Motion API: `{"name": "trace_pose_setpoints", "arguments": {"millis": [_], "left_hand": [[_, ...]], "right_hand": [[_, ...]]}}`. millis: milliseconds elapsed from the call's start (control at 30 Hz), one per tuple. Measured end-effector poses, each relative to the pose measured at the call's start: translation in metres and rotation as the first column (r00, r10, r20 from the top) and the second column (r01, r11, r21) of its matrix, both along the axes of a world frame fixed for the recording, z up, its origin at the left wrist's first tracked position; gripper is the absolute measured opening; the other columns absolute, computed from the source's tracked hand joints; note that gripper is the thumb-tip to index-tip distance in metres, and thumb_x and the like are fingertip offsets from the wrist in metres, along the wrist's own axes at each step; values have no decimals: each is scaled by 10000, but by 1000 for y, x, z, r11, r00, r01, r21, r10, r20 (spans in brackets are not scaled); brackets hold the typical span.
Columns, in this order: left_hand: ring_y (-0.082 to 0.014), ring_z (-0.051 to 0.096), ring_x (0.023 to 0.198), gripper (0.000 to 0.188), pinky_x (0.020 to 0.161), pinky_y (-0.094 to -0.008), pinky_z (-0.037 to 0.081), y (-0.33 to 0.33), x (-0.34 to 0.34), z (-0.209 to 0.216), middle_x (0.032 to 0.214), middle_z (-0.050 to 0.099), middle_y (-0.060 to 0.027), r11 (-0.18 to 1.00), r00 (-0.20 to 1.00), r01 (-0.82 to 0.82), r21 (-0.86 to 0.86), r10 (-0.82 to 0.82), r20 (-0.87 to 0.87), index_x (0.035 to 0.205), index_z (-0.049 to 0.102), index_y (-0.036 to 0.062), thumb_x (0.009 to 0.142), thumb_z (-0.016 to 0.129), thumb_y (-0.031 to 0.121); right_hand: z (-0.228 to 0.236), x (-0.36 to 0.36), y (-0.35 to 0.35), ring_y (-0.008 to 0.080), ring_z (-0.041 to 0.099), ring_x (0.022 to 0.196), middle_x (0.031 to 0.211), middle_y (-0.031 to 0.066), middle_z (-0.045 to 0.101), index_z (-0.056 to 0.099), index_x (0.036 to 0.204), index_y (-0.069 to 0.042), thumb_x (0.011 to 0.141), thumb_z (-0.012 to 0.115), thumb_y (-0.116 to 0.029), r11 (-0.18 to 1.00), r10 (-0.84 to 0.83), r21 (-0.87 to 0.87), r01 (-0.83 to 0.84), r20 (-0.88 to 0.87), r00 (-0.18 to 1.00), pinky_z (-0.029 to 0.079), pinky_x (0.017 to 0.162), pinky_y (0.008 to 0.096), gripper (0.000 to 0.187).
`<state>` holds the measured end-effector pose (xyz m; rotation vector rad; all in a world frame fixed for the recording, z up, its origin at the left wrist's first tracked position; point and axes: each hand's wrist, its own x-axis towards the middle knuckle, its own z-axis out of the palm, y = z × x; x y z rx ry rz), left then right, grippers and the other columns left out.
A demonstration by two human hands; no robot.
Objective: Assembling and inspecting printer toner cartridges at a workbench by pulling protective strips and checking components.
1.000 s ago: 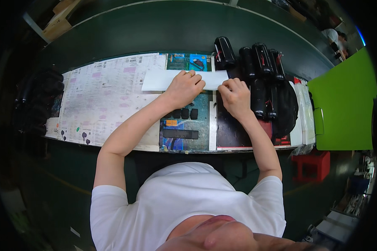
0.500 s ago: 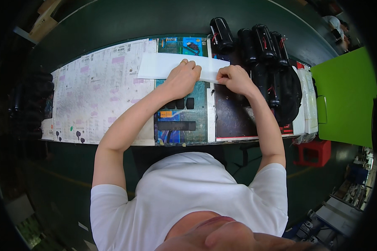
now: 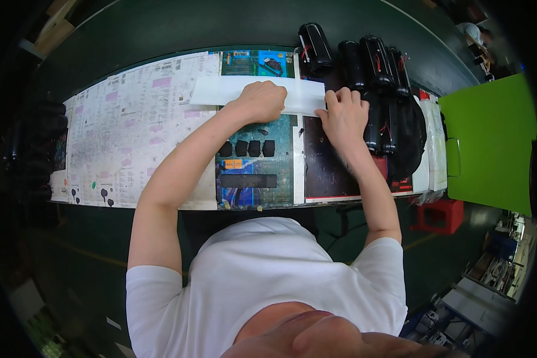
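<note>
A long white sheet (image 3: 307, 95), paper or thin film, lies across the far part of the worktable. My left hand (image 3: 261, 101) is closed on its middle, knuckles up, and the fingertips are hidden, so what they grip cannot be made out. Just past the sheet's right end is my right hand (image 3: 346, 116), its fingers bent but apart and its thumb near the sheet's edge. Nothing shows in it. Below the sheet, small black blocks (image 3: 255, 148) sit in a row above a flat dark strip (image 3: 249, 181).
Several black cylinders with red wires (image 3: 377, 59) crowd the table's far right, close to my right hand. A green board (image 3: 489, 146) stands beyond white packages (image 3: 434, 143). Under the right end is a red stool (image 3: 438, 216). Another person (image 3: 476, 36) appears far off, upper right.
My right hand has let go of the sheet's right end and its fingers have spread from a pinch. My left hand has rolled into a tighter fist on the sheet.
</note>
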<state>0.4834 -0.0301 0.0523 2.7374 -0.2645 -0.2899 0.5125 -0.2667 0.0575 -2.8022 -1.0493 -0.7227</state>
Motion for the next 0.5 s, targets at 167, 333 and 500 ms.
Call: {"name": "trace_pose_setpoints", "arguments": {"millis": [167, 333, 500], "left_hand": [[-420, 745, 964, 161, 824, -523, 578, 0, -3, 4, 963, 767, -243, 999, 1000, 27, 31, -28, 7, 990, 734, 12, 925, 679, 149], [-394, 735, 969, 167, 836, -507, 571, 19, -10, -5, 981, 766, -193, 999, 999, 5, -50, -2, 48, 988, 735, 37, 920, 704, 187], [-366, 722, 976, 190, 832, -487, 564, 48, -41, -4, 993, 756, -156, 996, 988, -51, -78, 62, 139, 951, 735, 55, 926, 723, 243]], "right_hand": [[20, -18, 30, 304, 661, 904, 955, 96, 642, 710, 965, -77, 887, 782, -162, 905, 394, 277, -322, -267, 879, 524, 756, 453, 136], [-15, 16, 46, 197, 653, 746, 806, 70, 675, 714, 937, -46, 925, 798, -219, 943, 314, 316, -102, -749, 583, 513, 699, 353, 193], [-9, 12, 57, 188, 634, 708, 773, 51, 680, 717, 909, -66, 931, 812, -347, 955, 275, 286, -84, -740, 614, 497, 678, 382, 298]]}}
